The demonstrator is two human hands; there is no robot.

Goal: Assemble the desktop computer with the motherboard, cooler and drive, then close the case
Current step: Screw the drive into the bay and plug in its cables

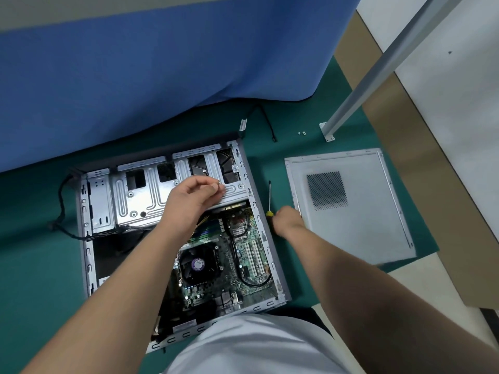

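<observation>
Now the left hand [198, 191] hovers over the drive cage [151, 190] at the far end of the open case [259, 220], fingertips pinched, probably on a small screw I cannot see. Just right of the case, the right hand [287, 218] grips the screwdriver [269, 201]. Seat the screw straight before driving it.

Screwdriver [269, 197] between case [259, 220] and panel [351, 206]

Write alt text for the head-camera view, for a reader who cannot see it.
A person's left hand pinches something small over the drive cage of an open computer case, while the right hand grips a yellow-handled screwdriver beside it. The side panel lies apart on the green mat.
</observation>
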